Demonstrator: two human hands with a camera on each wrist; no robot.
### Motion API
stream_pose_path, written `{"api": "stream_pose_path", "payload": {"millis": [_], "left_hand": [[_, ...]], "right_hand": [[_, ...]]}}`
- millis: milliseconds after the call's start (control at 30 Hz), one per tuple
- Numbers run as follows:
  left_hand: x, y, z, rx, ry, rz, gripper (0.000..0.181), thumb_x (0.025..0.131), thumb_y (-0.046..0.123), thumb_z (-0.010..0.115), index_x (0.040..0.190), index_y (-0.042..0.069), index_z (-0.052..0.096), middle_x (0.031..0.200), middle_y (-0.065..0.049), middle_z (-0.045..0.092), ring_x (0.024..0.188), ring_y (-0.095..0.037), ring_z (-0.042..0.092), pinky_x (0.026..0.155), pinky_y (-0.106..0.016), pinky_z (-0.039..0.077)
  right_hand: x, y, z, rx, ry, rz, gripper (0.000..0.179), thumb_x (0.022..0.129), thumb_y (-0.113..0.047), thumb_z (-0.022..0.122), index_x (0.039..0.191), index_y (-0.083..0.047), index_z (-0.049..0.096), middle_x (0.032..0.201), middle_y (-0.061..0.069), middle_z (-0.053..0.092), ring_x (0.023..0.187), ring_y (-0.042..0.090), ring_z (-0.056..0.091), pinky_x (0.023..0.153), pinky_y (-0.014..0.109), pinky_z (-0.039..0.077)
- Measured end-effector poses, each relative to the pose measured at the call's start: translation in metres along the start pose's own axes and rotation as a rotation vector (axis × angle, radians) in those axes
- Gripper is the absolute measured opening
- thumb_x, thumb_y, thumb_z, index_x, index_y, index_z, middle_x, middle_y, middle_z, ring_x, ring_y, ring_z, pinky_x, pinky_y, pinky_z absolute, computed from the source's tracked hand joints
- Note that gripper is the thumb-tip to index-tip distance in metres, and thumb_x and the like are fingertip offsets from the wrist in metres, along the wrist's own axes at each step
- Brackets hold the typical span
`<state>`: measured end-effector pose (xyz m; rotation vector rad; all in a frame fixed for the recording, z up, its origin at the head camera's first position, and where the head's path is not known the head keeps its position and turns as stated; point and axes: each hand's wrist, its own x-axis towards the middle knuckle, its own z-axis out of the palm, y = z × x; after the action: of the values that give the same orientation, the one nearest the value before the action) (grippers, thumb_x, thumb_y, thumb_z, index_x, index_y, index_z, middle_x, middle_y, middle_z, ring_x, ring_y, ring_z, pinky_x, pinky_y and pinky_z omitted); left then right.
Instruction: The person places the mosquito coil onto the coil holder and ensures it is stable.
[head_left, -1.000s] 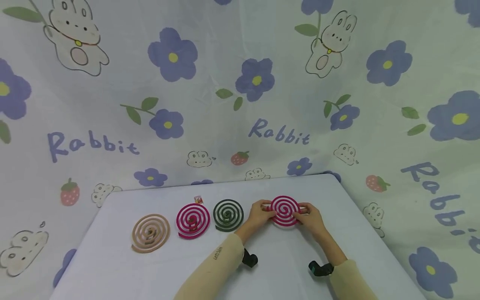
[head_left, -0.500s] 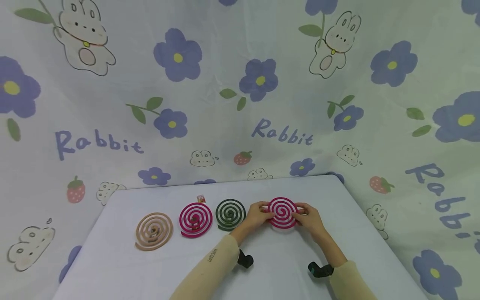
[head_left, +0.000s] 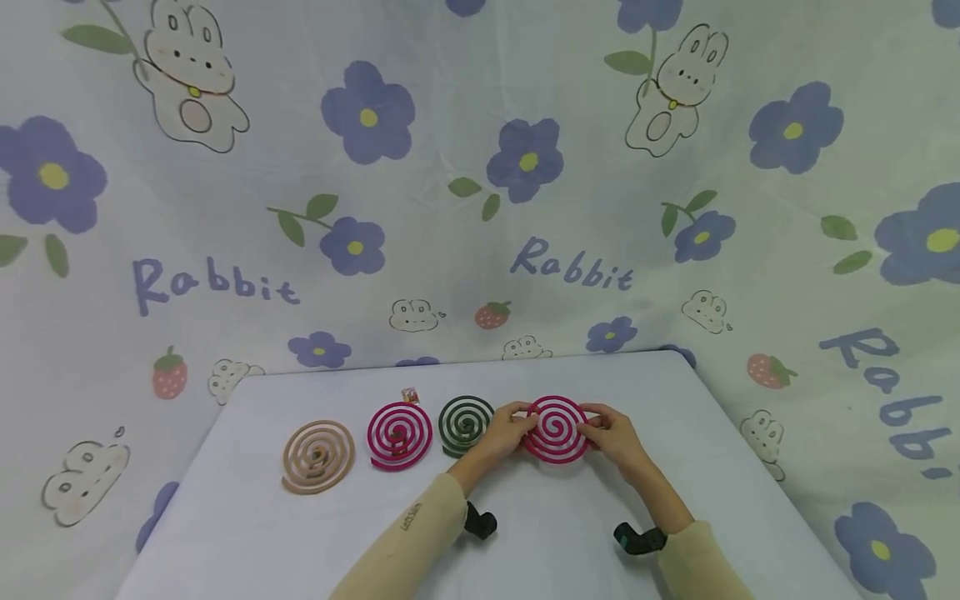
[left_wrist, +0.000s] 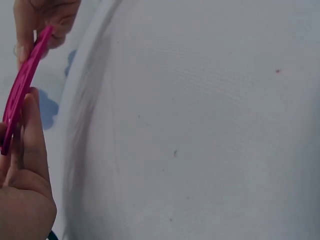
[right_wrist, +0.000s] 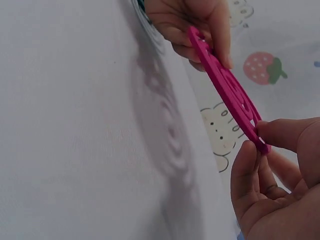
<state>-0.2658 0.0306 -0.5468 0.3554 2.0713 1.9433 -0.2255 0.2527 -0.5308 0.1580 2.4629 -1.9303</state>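
Observation:
Both hands hold a pink mosquito coil above the white table, its spiral face toward me in the head view. My left hand pinches its left edge between thumb and fingers. On the opposite edge, the right hand grips it the same way. Seen nearly edge-on, the coil casts a spiral shadow on the cloth in the right wrist view. To the left lie a dark green coil, partly behind the left hand, a second pink coil and a tan coil.
A small printed packet lies behind the second pink coil. Small pieces show at the centres of the tan and second pink coils. The white table meets a rabbit-and-flower patterned curtain at the back and sides.
Both hands have carried the held pink coil a little to the left, closer to the green one, keeping their grip. The head view has turned slightly left.

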Motion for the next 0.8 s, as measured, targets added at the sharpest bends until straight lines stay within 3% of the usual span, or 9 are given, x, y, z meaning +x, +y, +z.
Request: {"api": "stream_pose_path", "payload": {"millis": [133, 267, 500, 800], "left_hand": [[-0.004, 0.004, -0.006, -0.056, -0.011, 0.008, 0.029, 0.098, 0.008, 0.058, 0.121, -0.008, 0.055, 0.094, -0.021, 0.069, 0.067, -0.013, 0.060, 0.055, -0.030, 0.049], [-0.008, 0.010, -0.010, -0.091, 0.008, 0.002, 0.028, 0.098, 0.010, 0.059, 0.119, -0.007, 0.054, 0.096, -0.018, 0.070, 0.071, -0.011, 0.061, 0.056, -0.027, 0.047], [-0.017, 0.011, -0.016, -0.079, 0.045, -0.002, 0.028, 0.096, 0.011, 0.061, 0.117, -0.004, 0.050, 0.098, -0.015, 0.070, 0.072, -0.010, 0.062, 0.055, -0.022, 0.047], [-0.039, 0.008, -0.028, -0.119, -0.010, -0.048, 0.032, 0.095, 0.011, 0.062, 0.121, -0.002, 0.049, 0.105, -0.015, 0.069, 0.088, -0.017, 0.067, 0.068, -0.027, 0.055]], "right_hand": [[-0.004, -0.001, 0.008, 0.022, 0.006, 0.008, 0.041, 0.089, -0.007, 0.070, 0.128, -0.004, 0.057, 0.093, 0.014, 0.060, 0.074, 0.020, 0.063, 0.065, 0.032, 0.057], [-0.010, -0.004, 0.019, 0.046, -0.017, 0.000, 0.049, 0.089, -0.008, 0.070, 0.134, -0.006, 0.050, 0.091, 0.015, 0.062, 0.072, 0.024, 0.067, 0.063, 0.035, 0.057], [-0.017, -0.010, 0.035, 0.095, -0.043, -0.033, 0.058, 0.089, -0.005, 0.068, 0.141, -0.010, 0.041, 0.094, 0.016, 0.062, 0.070, 0.028, 0.068, 0.060, 0.038, 0.057], [-0.025, -0.015, 0.050, 0.054, -0.082, -0.019, 0.055, 0.088, -0.003, 0.070, 0.138, -0.012, 0.047, 0.090, 0.015, 0.061, 0.065, 0.024, 0.064, 0.056, 0.036, 0.057]]}}
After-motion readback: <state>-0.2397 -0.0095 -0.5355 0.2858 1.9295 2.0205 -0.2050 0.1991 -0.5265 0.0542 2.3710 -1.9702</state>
